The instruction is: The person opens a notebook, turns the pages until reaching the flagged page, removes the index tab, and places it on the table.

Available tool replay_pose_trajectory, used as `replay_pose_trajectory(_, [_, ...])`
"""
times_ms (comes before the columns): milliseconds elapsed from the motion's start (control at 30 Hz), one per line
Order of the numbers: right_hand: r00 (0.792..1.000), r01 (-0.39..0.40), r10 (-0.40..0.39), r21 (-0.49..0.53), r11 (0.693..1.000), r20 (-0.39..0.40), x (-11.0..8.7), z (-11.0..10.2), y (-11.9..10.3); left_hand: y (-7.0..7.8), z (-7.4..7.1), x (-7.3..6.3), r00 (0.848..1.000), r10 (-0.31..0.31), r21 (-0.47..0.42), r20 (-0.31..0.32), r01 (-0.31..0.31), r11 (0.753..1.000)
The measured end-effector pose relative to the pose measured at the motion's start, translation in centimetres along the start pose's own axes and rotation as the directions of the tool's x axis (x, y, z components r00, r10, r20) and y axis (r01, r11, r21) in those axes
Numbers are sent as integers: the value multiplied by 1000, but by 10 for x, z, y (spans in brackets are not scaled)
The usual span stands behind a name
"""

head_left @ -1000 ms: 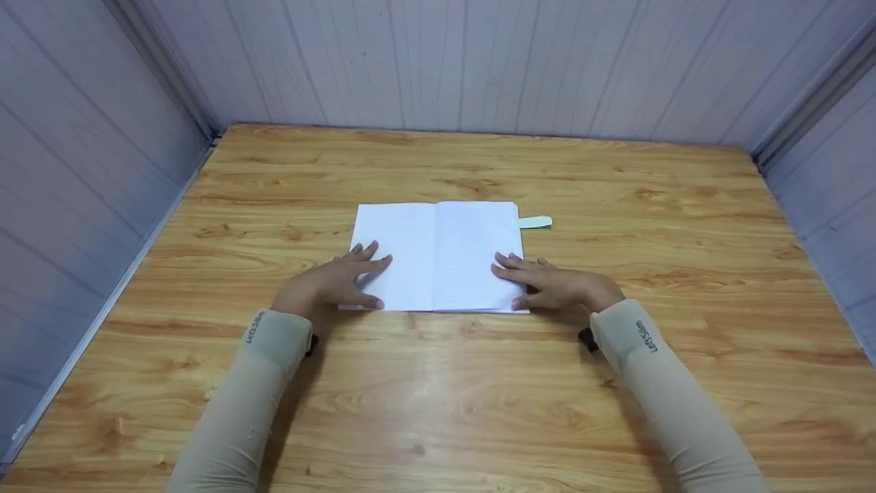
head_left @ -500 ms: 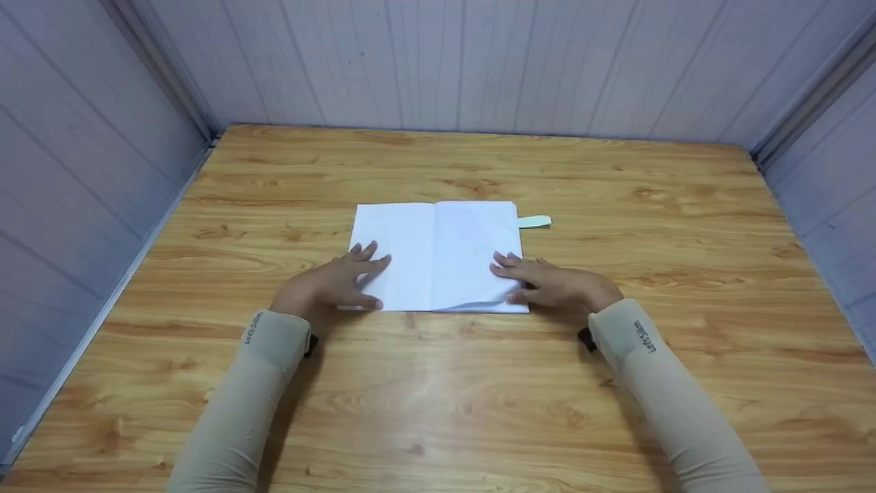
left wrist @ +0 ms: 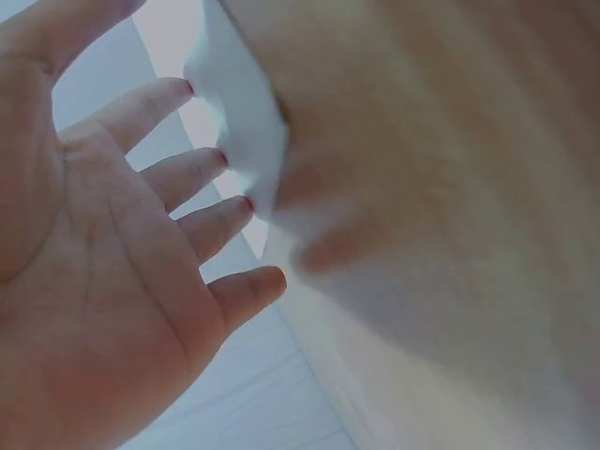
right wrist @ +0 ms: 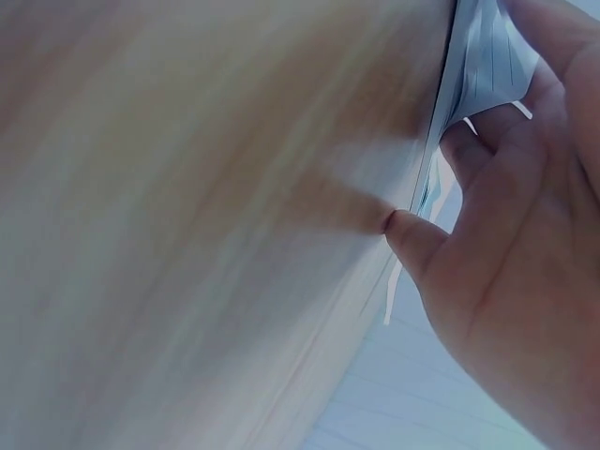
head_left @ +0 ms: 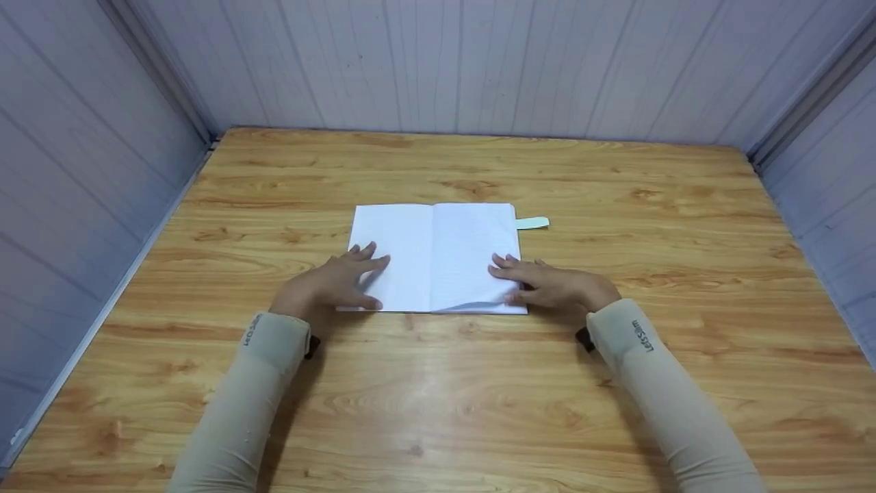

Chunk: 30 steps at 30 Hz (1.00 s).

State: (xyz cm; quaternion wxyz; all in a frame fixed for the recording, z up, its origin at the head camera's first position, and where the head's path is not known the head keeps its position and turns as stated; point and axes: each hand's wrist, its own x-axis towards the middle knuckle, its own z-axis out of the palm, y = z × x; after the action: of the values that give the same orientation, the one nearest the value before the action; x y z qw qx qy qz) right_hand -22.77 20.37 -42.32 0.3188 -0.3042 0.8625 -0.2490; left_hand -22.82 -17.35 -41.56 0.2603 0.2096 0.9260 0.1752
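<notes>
An open notebook (head_left: 472, 239) lies on the wooden table in the head view, its white pages facing up. My left hand (head_left: 342, 277) rests with spread fingers on the left page (head_left: 404, 226); the left wrist view shows those fingers along its edge. On the right, my right hand (head_left: 547, 281) pinches the lower outer corner of a lined page (right wrist: 492, 70) between thumb and fingers. That page's lower edge bows up a little from the sheets beneath. In the right wrist view the little finger (right wrist: 412, 234) extends beside the notebook's edge, close to the table.
A pale green tab (head_left: 532, 223) sticks out from the notebook's right side. The wooden table (head_left: 424, 411) reaches back to a pale panelled wall (head_left: 438, 68), with more panels at left and right. Dark bands (head_left: 585, 339) show at the cuffs of both sleeves.
The right thumb has shifted slightly up and inward, and the lower edge of the right page has lifted into a curl. My left hand has stayed in place on the left page.
</notes>
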Motion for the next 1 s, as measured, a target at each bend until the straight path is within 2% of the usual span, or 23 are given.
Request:
replay_pose_trajectory(133, [1000, -6, 6, -6, 1000, 3, 1, -1, -1, 6, -2, -1, 998, 35, 23, -60, -33, 999])
replay_pose_trajectory(233, [1000, -7, 7, -12, 1000, 7, 1, -1, 0, 13, -1, -1, 989, 74, 46, -127, -69, 997])
replay_pose_trajectory(433, [999, 40, -40, -21, 999, 6, 3, -2, 3, 31, 5, 6, 956, 168, 82, -239, -152, 985])
replay_pose_trajectory(567, [999, 40, -40, -23, 999, 7, 4, -2, 3, 45, 12, 13, 935, 198, 79, -293, -183, 980])
replay_pose_trajectory(800, [1000, 15, -15, -21, 1000, 11, 3, -2, 1, 73, 25, 23, 906, 247, 34, -343, -251, 968])
replay_pose_trajectory(933, [1000, 18, -18, -22, 1000, 9, 3, -2, 0, 86, 30, 30, 897, 282, 35, -341, -287, 957])
replay_pose_trajectory(1000, [1000, 19, -19, -21, 1000, 7, 3, -3, 1, 92, 31, 34, 898, 291, 39, -328, -295, 955])
